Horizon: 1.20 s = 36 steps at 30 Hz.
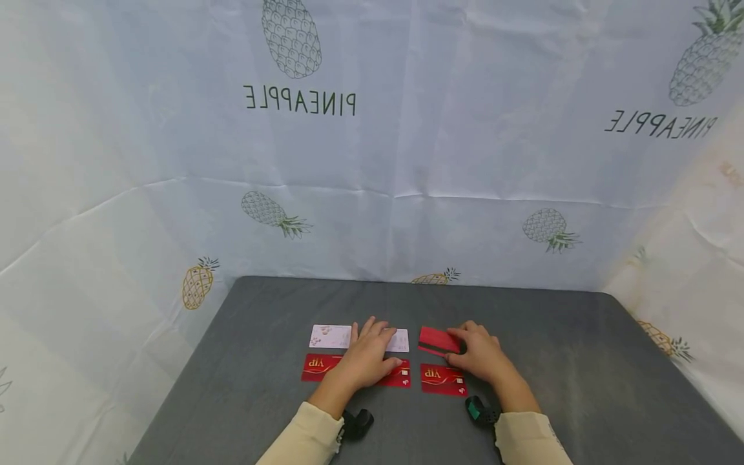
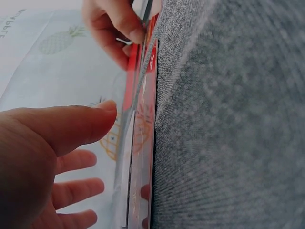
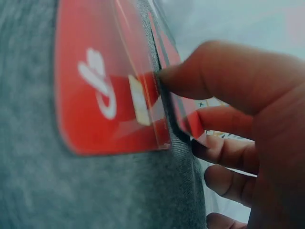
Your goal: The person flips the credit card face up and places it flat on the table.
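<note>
A red card with a dark stripe lies tilted at the upper right of the card group. My right hand pinches its right edge between thumb and fingers, as the right wrist view also shows the card there. Just below is a red VIP card flat on the table. My left hand hovers with fingers spread over the left cards, holding nothing. Under it show pale pink printed card surface and red VIP card surface; their middles are hidden by the hand.
The cards lie on a dark grey tabletop. A white curtain with pineapple prints hangs behind and around it. Black wrist-worn devices sit at both wrists, close over the table.
</note>
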### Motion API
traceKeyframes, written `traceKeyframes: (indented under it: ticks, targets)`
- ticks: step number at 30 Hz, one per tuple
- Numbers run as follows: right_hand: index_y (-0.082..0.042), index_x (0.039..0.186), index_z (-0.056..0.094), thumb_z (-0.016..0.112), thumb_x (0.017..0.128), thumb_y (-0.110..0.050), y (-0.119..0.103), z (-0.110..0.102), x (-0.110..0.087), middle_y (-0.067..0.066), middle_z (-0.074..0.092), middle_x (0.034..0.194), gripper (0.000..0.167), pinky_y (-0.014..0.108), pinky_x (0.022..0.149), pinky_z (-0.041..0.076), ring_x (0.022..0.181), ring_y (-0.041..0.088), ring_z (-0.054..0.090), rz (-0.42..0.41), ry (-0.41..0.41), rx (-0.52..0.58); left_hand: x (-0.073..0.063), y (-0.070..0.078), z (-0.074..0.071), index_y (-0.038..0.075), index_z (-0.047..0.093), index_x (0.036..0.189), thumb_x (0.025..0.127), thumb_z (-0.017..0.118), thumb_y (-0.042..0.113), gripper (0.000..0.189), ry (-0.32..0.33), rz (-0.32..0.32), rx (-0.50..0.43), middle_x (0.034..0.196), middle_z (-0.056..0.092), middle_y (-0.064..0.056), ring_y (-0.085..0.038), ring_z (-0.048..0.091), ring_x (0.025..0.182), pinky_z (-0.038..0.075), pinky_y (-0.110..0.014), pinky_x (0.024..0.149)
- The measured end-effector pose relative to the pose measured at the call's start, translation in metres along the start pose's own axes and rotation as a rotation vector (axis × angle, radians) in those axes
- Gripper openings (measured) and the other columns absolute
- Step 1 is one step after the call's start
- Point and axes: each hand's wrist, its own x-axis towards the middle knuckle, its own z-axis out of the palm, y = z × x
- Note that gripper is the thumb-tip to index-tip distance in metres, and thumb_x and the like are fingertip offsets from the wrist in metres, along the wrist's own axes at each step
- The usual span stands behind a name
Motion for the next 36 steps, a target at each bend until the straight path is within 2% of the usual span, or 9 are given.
traceKeyframes:
  ticks: [6, 12, 16, 22, 25, 36]
  targets:
    - [-0.010, 0.129, 0.065, 0.077, 0.079, -0.034, 0.000, -0.001, -0.001, 0.004, 0.057, 0.114, 0.057, 0.047, 0.076, 0.037, 0.103, 0.024, 0.048, 0.005, -0.031, 0.040, 0.000, -0.001, 0.001, 0.013, 0.053, 0.141, 0.086, 0.073, 0.037, 0.063, -0.003, -0.004, 0.001, 0.148, 0.047, -0.010, -0.036, 0.026, 0.147, 0.012, -0.067, 0.116]
    - [-0.014, 0.127, 0.065, 0.080, 0.077, -0.034, -0.001, -0.004, 0.000, 0.004, 0.058, 0.117, 0.055, 0.051, 0.082, 0.038, 0.107, 0.024, 0.048, 0.025, -0.036, 0.099, 0.000, -0.001, 0.001, 0.013, 0.052, 0.141, 0.086, 0.073, 0.036, 0.063, 0.002, -0.002, -0.004, 0.148, 0.046, -0.011, -0.036, 0.026, 0.147, 0.011, -0.067, 0.116]
    - [-0.017, 0.126, 0.066, 0.082, 0.076, -0.033, -0.006, -0.004, -0.001, 0.001, 0.058, 0.116, 0.055, 0.052, 0.085, 0.042, 0.108, 0.022, 0.046, -0.004, -0.038, 0.131, 0.000, 0.000, 0.001, 0.013, 0.052, 0.142, 0.086, 0.073, 0.037, 0.065, -0.001, -0.001, -0.014, 0.148, 0.046, -0.010, -0.036, 0.026, 0.147, 0.011, -0.067, 0.116]
    - [-0.018, 0.123, 0.068, 0.084, 0.074, -0.030, -0.022, -0.008, -0.002, -0.003, 0.057, 0.112, 0.053, 0.039, 0.079, 0.049, 0.105, 0.020, 0.045, -0.080, -0.037, 0.206, 0.001, 0.000, 0.002, 0.014, 0.049, 0.144, 0.083, 0.075, 0.042, 0.072, 0.002, 0.021, -0.029, 0.149, 0.045, -0.009, -0.035, 0.027, 0.146, 0.013, -0.068, 0.115]
    - [-0.019, 0.122, 0.068, 0.084, 0.074, -0.027, -0.030, -0.010, -0.004, -0.005, 0.056, 0.111, 0.052, 0.037, 0.077, 0.049, 0.104, 0.019, 0.045, -0.095, -0.055, 0.244, 0.001, 0.000, 0.002, 0.015, 0.049, 0.144, 0.082, 0.076, 0.044, 0.074, 0.012, 0.037, -0.033, 0.149, 0.045, -0.008, -0.034, 0.028, 0.146, 0.014, -0.068, 0.115]
    - [-0.019, 0.123, 0.068, 0.085, 0.073, -0.029, -0.040, -0.008, -0.003, -0.005, 0.057, 0.109, 0.054, 0.038, 0.078, 0.046, 0.102, 0.018, 0.044, -0.146, -0.089, 0.230, 0.000, 0.002, 0.003, 0.017, 0.057, 0.136, 0.082, 0.075, 0.042, 0.062, 0.032, 0.072, -0.039, 0.146, 0.048, -0.007, -0.033, 0.029, 0.145, 0.014, -0.069, 0.114]
